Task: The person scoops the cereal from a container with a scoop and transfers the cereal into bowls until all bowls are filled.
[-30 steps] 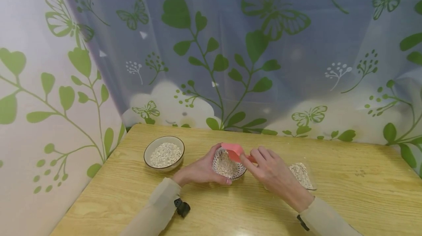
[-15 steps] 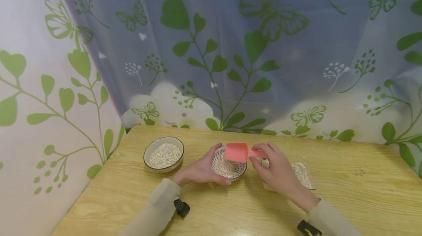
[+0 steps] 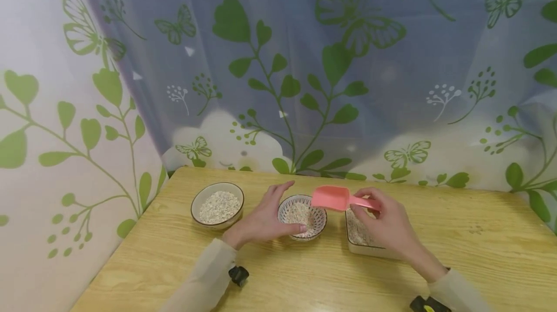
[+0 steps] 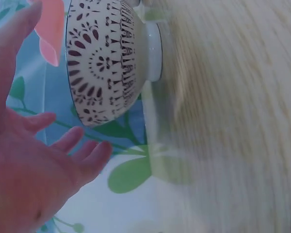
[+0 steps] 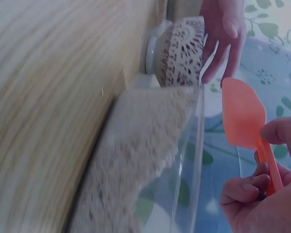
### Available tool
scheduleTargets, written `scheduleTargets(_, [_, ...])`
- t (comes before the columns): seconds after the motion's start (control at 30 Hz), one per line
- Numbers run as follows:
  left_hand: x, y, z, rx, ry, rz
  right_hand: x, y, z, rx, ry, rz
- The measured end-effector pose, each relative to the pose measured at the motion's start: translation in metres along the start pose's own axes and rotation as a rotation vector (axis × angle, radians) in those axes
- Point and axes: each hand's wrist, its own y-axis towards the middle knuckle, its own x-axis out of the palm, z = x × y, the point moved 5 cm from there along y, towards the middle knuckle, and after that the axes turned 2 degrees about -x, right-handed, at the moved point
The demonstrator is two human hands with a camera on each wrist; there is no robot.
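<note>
My right hand pinches the handle of a pink scoop between thumb and fingers, holding it above the gap between a small patterned bowl and a clear rectangular container. The scoop's hollow looks bare in the head view. Oat flakes lie in the small bowl, which stands upright on the table. Beside that bowl, my left hand has its fingers spread and thumb extended; the left wrist view shows a gap between the fingers and the bowl's wall. The container also holds oats, partly hidden by my right hand.
A larger bowl with a dark rim, filled with oats, stands left of my left hand. Behind the wooden table hangs a curtain printed with leaves and butterflies. A few flakes lie by the container.
My right hand has moved the scoop from tipped over the small bowl to the right, levelling it near the container. My left hand has let go of the small bowl, which now stands on the table.
</note>
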Motion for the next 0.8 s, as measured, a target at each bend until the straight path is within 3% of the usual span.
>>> scheduleTargets(0.27, [0.001,-0.003,0.032,0.114,0.002,0.064,-0.034,-0.007,0.018,0.033,-0.052,0.026])
scheduleTargets(0.47, [0.010,0.000,0.057,0.153,-0.006,0.037,-0.056,-0.013,0.031,0.068,-0.083,0.035])
scheduleTargets(0.63, [0.023,0.003,0.071,0.157,0.002,0.019,-0.069,-0.020,0.040,0.097,-0.123,0.014])
scheduleTargets(0.8, [0.040,0.006,0.084,0.137,-0.103,-0.020,-0.081,-0.029,0.049,0.128,-0.168,-0.020])
